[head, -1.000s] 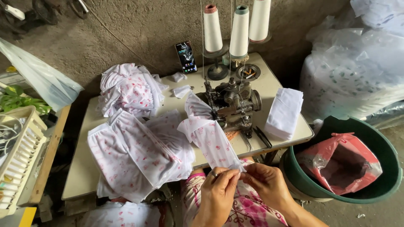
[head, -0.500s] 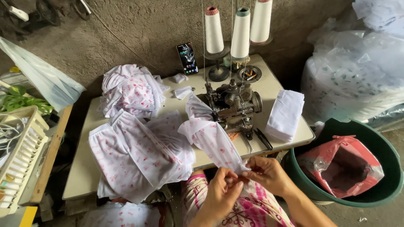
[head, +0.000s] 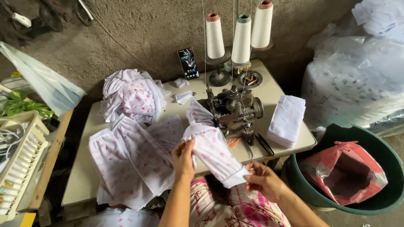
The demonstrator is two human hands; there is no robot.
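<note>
A white cloth piece w/ small pink print [head: 212, 153] is held up in front of the sewing machine [head: 233, 111], stretched on a slant btwn both hands, just above the near edge of the surface [head: 84, 176]. The left hand [head: 184, 157] grips its upper left edge, fingers closed around the fabric, thumb side toward the machine. The right hand [head: 263, 180] pinches the lower right corner btwn thumb and fingertips, below and to the right of the machine. A strip of the same cloth runs from the held piece up to the machine's left side.

Left of the machine: a flat spread of the same printed pieces [head: 134, 162] overlapping each other, hanging over the near edge. Behind that, farther left of the machine, a bunched heap of printed fabric [head: 130, 94]. Right of the machine, a neat stack of plain white cloth [head: 287, 120]. Scissors [head: 263, 145] lie just right of the machine's front. Behind the machine stand three white thread cones [head: 241, 40], and left of those a phone [head: 189, 63] leans against the wall. Off the surface, well right of the machine, a green tub [head: 378, 147] holds a red plastic bag [head: 343, 172]. Far left of the machine, a cream plastic basket [head: 21, 159].
</note>
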